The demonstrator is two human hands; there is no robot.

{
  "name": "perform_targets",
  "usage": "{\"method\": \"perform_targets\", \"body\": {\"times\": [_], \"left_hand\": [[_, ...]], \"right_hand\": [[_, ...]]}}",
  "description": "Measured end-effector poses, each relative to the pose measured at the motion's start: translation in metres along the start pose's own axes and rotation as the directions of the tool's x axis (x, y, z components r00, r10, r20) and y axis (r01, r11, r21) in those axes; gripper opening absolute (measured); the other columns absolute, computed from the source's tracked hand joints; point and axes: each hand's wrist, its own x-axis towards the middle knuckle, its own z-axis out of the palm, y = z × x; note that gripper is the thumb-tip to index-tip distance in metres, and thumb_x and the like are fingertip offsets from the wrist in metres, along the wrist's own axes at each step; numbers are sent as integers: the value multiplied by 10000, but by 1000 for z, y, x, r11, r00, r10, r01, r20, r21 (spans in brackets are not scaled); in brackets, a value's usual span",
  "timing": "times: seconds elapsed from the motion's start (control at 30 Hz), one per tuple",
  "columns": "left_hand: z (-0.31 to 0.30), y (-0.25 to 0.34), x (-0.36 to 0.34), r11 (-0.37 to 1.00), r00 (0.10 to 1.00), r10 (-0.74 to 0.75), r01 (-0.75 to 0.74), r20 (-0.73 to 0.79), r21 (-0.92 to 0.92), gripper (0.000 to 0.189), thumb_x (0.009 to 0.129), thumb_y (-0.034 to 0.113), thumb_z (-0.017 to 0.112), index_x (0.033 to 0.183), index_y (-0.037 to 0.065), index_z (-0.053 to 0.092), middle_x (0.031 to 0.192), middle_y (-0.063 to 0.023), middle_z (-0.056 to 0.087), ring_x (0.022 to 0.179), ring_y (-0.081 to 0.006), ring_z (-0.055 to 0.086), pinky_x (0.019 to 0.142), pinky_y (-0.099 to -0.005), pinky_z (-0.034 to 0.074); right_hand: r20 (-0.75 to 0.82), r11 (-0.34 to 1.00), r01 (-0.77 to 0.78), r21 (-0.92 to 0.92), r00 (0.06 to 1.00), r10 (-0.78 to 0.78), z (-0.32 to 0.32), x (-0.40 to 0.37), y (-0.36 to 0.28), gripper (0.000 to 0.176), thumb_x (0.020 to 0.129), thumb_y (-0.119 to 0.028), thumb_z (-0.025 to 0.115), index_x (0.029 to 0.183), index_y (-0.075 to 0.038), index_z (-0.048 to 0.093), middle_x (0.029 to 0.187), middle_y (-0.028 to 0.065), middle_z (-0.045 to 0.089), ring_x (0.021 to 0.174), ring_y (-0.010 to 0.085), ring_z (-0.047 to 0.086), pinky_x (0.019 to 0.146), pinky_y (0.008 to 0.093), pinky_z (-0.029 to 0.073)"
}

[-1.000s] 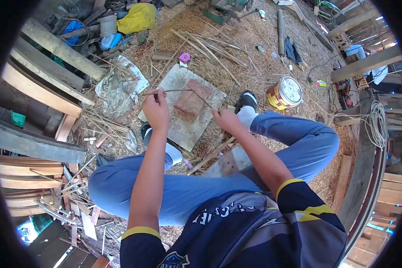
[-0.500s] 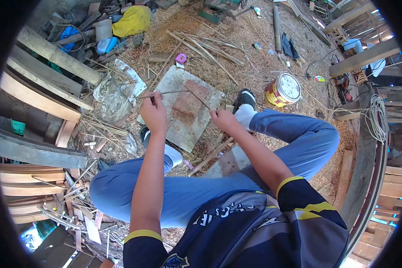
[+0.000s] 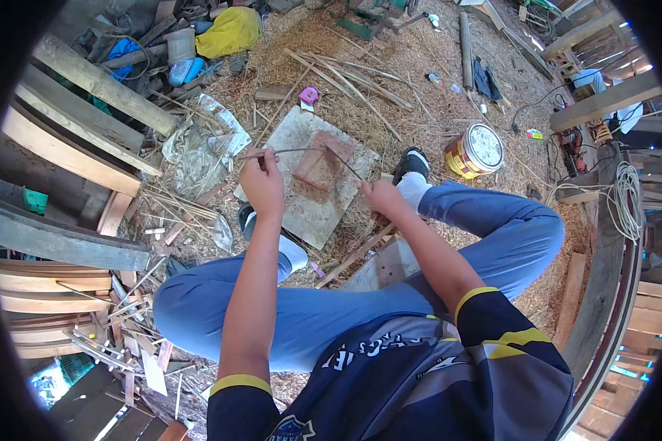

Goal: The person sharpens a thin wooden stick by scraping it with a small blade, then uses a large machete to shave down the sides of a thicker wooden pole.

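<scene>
A floor strewn with shavings (image 3: 379, 66) spread around the person's legs, and on it a pale slab (image 3: 320, 224) lay flat between the feet. To its right, past the shod right foot, a yellow-and-red bucket (image 3: 461, 162) stood upright; its pale, speckled top faced up, but whether that was a lid or the contents could not be told. A reddish brick (image 3: 318, 167) lay on the slab, its top dusty and worn. Above the brick and slab hung a thin strip (image 3: 296, 151), its long axis running nearly level from left to right, slightly bowed, with the right end over the brick. A dark rod (image 3: 345, 163) slanted from that end down toward the right, nearer the body; whether the two were joined or merely crossed was unclear. The left hand (image 3: 262, 184) pinched the strip between thumb and fingers, a short end poking out beyond them to the left. The right hand (image 3: 384, 198) was curled closed, fingertips pressed about the rod's near end. A small pink object (image 3: 308, 95) lay just beyond the slab's far corner.
</scene>
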Motion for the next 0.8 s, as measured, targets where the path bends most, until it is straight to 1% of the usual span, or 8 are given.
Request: {"method": "perform_targets", "body": {"times": [0.1, 0.2, 0.27, 0.3, 0.43, 0.57, 0.67, 0.8], "left_hand": [[2, 10, -2, 1000, 999, 2, -1, 36, -25, 217, 1044, 155, 645, 934, -32, 650, 799, -139, 734, 785, -199, 767, 667, -315, 550], [3, 8, 3, 995, 999, 6, -1, 48, -97, 213, 1050, 153, 640, 949, -34, 653, 830, -138, 736, 807, -193, 767, 688, -312, 557], [3, 15, 7, 982, 999, -49, 50, 10, -181, 199, 1056, 153, 634, 985, -32, 645, 879, -143, 737, 820, -203, 764, 716, -313, 575], [2, 18, 9, 972, 997, -80, 76, -7, -223, 193, 1058, 154, 631, 1003, -31, 642, 903, -145, 738, 827, -208, 762, 731, -314, 585], [-1, 19, 21, 836, 976, -217, 168, -32, -523, 194, 1068, 172, 619, 1097, -17, 589, 1030, -178, 730, 858, -242, 756, 792, -339, 624], [-22, 67, 22, 688, 894, -447, 368, 34, -625, 256, 1063, 229, 640, 1154, 9, 546, 1070, -180, 739, 864, -249, 752, 785, -345, 618], [-29, 106, 17, 567, 857, -499, 437, 130, -699, 299, 1057, 268, 650, 1193, 18, 558, 1140, -162, 690, 947, -258, 712, 823, -365, 616], [-21, 154, -4, 440, 838, -487, 479, 247, -759, 292, 1056, 328, 652, 1180, 74, 582, 1128, -136, 740, 931, -233, 729, 798, -349, 606]], "right_hand": [[140, 996, -90, -9, 986, 91, -11, 8, 9, 748, 1026, -603, 426, 965, 69, 750, 971, 324, 724, 1000, 511, 694, 944, 549, 534], [148, 977, -118, 175, 985, 92, -6, 12, 17, 713, 1048, -583, 457, 724, 20, 653, 648, 185, 665, 551, 334, 683, 581, 469, 558], [152, 897, -223, 380, 972, 178, -3, 16, 16, 740, 1022, -621, 478, 781, 47, 686, 705, 211, 693, 659, 374, 709, 675, 483, 571], [164, 838, -269, 475, 963, 216, -4, 17, 14, 759, 1008, -640, 488, 810, 61, 703, 733, 224, 707, 713, 393, 721, 722, 490, 578], [139, 381, -229, 896, 958, 251, -73, 2, -34, 522, 1021, -505, 618, 723, -83, 546, 563, 46, 524, 385, 181, 500, 378, 372, 408], [15, 243, -87, 966, 959, 284, -142, 4, -49, 403, 982, -450, 724, 898, -78, 594, 657, 29, 548, 487, 154, 544, 441, 338, 453], [-64, 142, 37, 989, 980, 191, -207, -17, -61, 438, 958, -431, 758, 846, -36, 606, 704, 73, 622, 553, 180, 613, 504, 348, 523], [-224, -25, 227, 974, 972, 74, -272, -42, -73, 419, 981, -281, 753, 1133, 73, 591, 1034, 188, 717, 807, 242, 743, 732, 376, 653]]}}
